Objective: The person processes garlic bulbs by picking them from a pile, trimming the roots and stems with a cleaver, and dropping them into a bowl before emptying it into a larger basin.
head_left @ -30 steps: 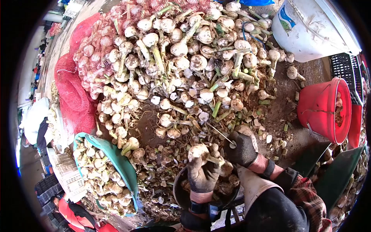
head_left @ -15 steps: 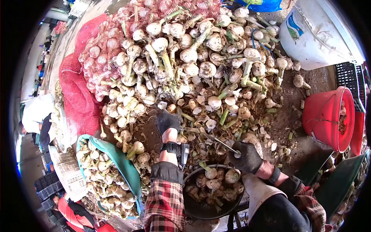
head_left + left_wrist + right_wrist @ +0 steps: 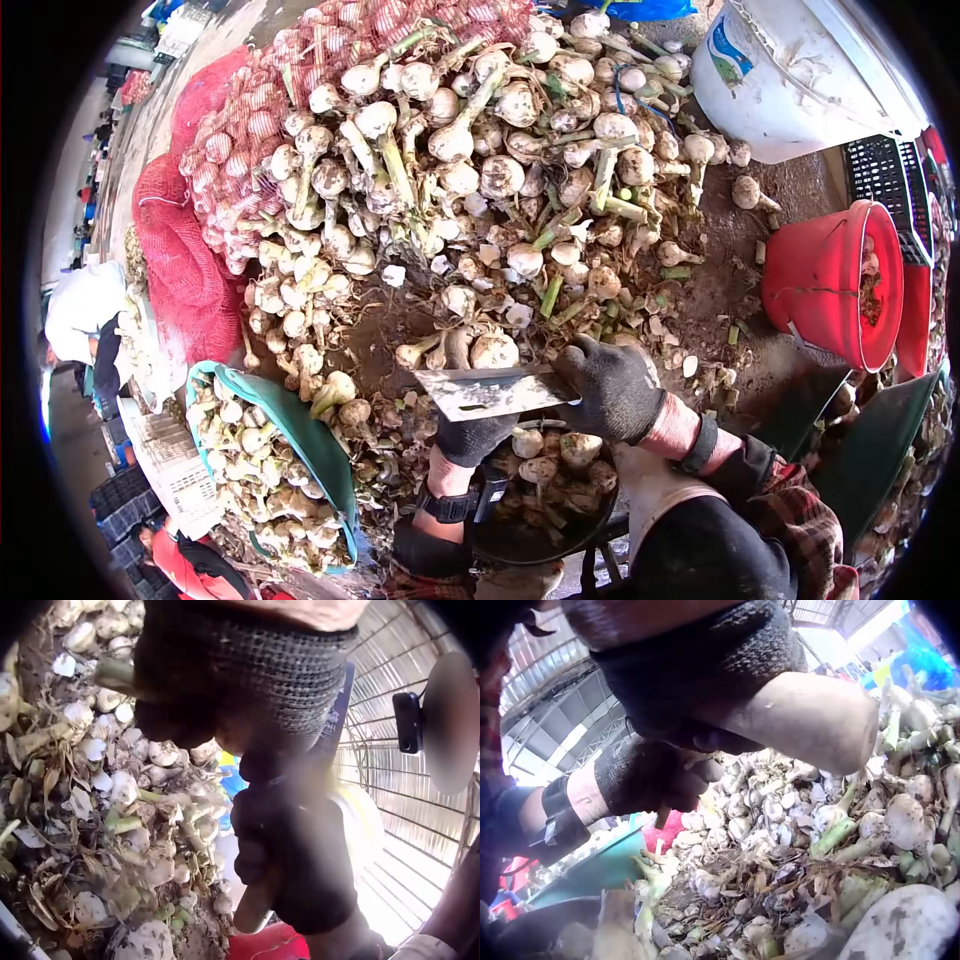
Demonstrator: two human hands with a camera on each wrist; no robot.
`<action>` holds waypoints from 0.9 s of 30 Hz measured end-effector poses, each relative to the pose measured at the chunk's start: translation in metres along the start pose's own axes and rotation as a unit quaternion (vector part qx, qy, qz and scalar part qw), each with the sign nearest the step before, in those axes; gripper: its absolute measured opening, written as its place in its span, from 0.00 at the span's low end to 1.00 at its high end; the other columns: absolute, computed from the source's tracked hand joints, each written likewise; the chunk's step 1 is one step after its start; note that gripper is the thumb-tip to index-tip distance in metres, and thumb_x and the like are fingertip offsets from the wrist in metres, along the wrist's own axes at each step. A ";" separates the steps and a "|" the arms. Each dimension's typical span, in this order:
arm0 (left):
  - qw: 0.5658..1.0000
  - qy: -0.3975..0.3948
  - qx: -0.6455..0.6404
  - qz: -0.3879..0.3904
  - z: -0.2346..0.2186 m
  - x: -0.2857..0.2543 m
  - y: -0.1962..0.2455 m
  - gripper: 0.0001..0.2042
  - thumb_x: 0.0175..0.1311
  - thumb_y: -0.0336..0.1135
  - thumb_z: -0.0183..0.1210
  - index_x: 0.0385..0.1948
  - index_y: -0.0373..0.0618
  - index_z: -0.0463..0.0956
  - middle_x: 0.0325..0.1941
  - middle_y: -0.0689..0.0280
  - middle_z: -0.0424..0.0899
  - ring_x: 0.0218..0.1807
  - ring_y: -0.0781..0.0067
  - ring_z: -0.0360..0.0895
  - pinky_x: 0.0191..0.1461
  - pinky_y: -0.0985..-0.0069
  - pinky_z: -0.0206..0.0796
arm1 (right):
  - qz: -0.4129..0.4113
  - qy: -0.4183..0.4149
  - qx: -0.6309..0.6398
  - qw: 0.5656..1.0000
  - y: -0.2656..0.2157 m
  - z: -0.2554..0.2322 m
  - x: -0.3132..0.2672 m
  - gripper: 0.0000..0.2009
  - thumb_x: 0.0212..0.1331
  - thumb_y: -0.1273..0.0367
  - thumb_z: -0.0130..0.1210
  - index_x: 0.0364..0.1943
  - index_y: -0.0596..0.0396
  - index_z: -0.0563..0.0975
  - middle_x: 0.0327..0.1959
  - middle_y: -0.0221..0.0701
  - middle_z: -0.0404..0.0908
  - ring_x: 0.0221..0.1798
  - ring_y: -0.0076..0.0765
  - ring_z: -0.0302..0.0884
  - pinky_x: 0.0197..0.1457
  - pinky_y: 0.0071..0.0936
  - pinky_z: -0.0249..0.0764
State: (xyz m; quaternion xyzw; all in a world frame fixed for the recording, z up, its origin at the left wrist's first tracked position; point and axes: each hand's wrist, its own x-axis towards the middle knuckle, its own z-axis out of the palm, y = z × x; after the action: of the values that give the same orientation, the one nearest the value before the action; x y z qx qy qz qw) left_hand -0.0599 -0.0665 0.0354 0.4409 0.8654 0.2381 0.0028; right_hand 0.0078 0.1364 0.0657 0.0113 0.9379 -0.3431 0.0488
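Note:
My right hand (image 3: 612, 390), in a dark knit glove, grips a broad-bladed knife by its thick pale handle (image 3: 817, 720). The flat blade (image 3: 495, 393) reaches leftward across my gloved left hand (image 3: 475, 437) and hides most of its fingers. Garlic is in the left hand's grip: a soil-stained bulb (image 3: 494, 350) shows just beyond the blade, with others beside it. From that fist a cut green stem (image 3: 116, 677) sticks out in the left wrist view. Below both hands, a dark bowl (image 3: 535, 553) holds several trimmed garlic bulbs (image 3: 580, 450).
Ahead lies a large heap of garlic (image 3: 500, 175) with stems, beside a red mesh sack (image 3: 185, 260). A teal-edged container (image 3: 320, 450) of garlic stands left. On the right are a red bucket (image 3: 815, 285), a white bucket (image 3: 765, 90) and a black crate (image 3: 880, 185).
The left hand went from above the bowl out to the heap, then came back with garlic under the blade. The knife has turned from edge-on to broadside and moved nearer the left hand.

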 end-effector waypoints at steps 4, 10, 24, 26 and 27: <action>0.994 -0.098 -0.032 -0.031 0.014 -0.020 -0.002 0.20 0.53 0.40 0.65 0.47 0.45 0.75 0.51 0.56 0.78 0.52 0.55 0.75 0.57 0.59 0.65 | -0.023 -0.048 -0.031 0.998 0.006 0.001 -0.005 0.16 0.56 0.56 0.54 0.36 0.56 0.73 0.31 0.41 0.73 0.27 0.47 0.77 0.26 0.42 0.73; 0.667 -0.062 -0.698 -0.254 0.036 -0.057 -0.004 0.23 0.62 0.27 0.56 0.59 0.32 0.64 0.59 0.54 0.73 0.59 0.62 0.73 0.62 0.63 0.67 | -0.017 -0.050 -0.067 0.996 0.027 0.019 -0.014 0.22 0.34 0.58 0.66 0.36 0.53 0.76 0.34 0.36 0.72 0.31 0.46 0.74 0.33 0.40 0.71; 0.750 0.190 -0.521 -0.361 -0.013 0.020 0.018 0.19 0.55 0.27 0.64 0.47 0.45 0.68 0.43 0.68 0.74 0.43 0.79 0.72 0.49 0.78 0.69 | 0.133 0.127 0.138 0.973 0.045 0.034 -0.018 0.09 0.49 0.66 0.59 0.25 0.55 0.73 0.20 0.43 0.75 0.26 0.53 0.76 0.29 0.44 0.72; 0.649 0.264 -0.587 -0.405 -0.009 0.016 0.023 0.17 0.55 0.21 0.60 0.45 0.43 0.68 0.41 0.69 0.72 0.43 0.79 0.71 0.52 0.79 0.67 | 0.152 0.123 0.164 0.967 0.025 0.029 -0.013 0.06 0.49 0.70 0.57 0.24 0.56 0.73 0.18 0.43 0.74 0.24 0.54 0.76 0.27 0.39 0.71; 0.624 0.280 -0.616 -0.391 -0.002 0.016 0.028 0.17 0.55 0.21 0.60 0.45 0.42 0.68 0.41 0.69 0.73 0.43 0.79 0.71 0.52 0.80 0.66 | 0.154 0.110 0.171 0.967 0.015 0.024 -0.011 0.06 0.49 0.70 0.58 0.25 0.55 0.74 0.18 0.43 0.74 0.25 0.54 0.76 0.28 0.40 0.71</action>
State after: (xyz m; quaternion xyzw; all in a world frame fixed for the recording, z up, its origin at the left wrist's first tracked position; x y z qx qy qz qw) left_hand -0.0487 -0.0412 0.0526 -0.1318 0.5666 0.8038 0.1242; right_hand 0.0213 0.1331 0.0388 0.2016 0.8517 -0.4837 -0.0049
